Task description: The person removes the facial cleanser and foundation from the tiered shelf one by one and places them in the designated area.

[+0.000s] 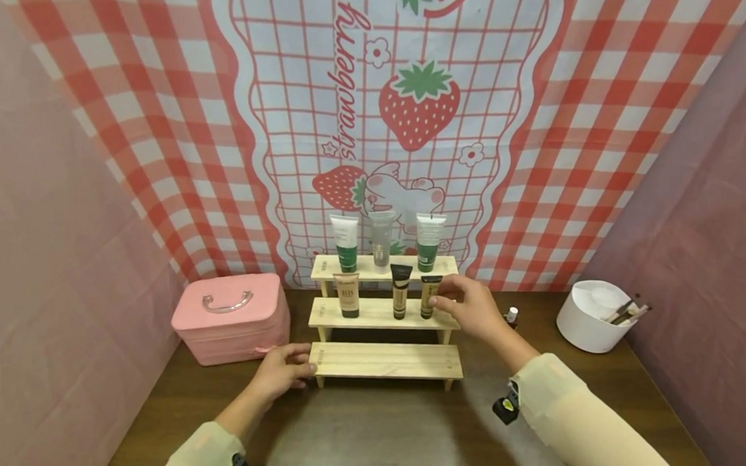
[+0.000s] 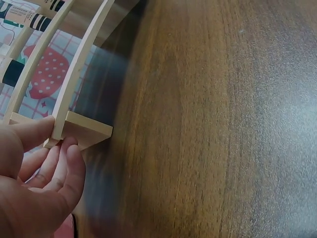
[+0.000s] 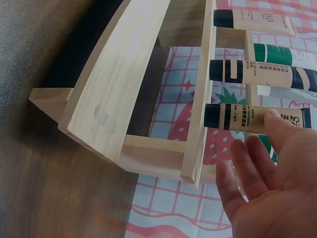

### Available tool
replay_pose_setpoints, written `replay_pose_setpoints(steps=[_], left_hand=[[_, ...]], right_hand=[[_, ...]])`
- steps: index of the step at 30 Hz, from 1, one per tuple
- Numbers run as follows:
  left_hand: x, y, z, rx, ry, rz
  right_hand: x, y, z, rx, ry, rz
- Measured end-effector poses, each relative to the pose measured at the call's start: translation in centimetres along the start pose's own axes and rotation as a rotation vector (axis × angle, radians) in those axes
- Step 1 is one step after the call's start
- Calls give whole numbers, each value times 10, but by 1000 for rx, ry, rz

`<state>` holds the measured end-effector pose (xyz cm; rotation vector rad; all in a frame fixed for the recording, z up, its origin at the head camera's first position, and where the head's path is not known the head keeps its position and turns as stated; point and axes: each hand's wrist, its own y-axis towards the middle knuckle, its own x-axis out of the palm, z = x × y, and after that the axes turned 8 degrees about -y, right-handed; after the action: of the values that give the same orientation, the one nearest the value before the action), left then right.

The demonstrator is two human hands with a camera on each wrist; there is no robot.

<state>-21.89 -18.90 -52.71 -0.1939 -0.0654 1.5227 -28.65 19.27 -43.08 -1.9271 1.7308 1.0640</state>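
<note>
A three-tier wooden display stand point(image 1: 385, 360) stands on the table. My left hand point(image 1: 281, 374) pinches the left end of its lowest tier, the thumb above and the fingers curled below, as the left wrist view shows. On the middle tier, at its right end, a small black-and-beige foundation tube point(image 3: 252, 117) stands upright on its cap. My right hand point(image 1: 470, 305) pinches this tube near its top, thumb in front and the other fingers behind. Beside it are another black-and-beige tube point(image 1: 399, 292) and, further left, a beige BB cream tube point(image 1: 347, 295).
Two white-and-green tubes point(image 1: 346, 244) and a clear tube point(image 1: 381, 239) stand on the top tier. At left is a pink case point(image 1: 232, 317) with a handle. A white round holder point(image 1: 586, 325) with brushes sits at right; a small white-capped bottle point(image 1: 511, 315) is behind my right wrist.
</note>
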Motion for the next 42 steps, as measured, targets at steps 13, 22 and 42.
replay_pose_setpoints(steps=[13,22,42], left_hand=[[0,-2,3,53,88,-24],[0,0,0,59,99,5],[-4,-4,11,44,129,-69]], right_hand=[[-27,-14,6,21,37,35],[-57,-40,52,123,-9,-15],[-2,-74,112,403,139,-142]])
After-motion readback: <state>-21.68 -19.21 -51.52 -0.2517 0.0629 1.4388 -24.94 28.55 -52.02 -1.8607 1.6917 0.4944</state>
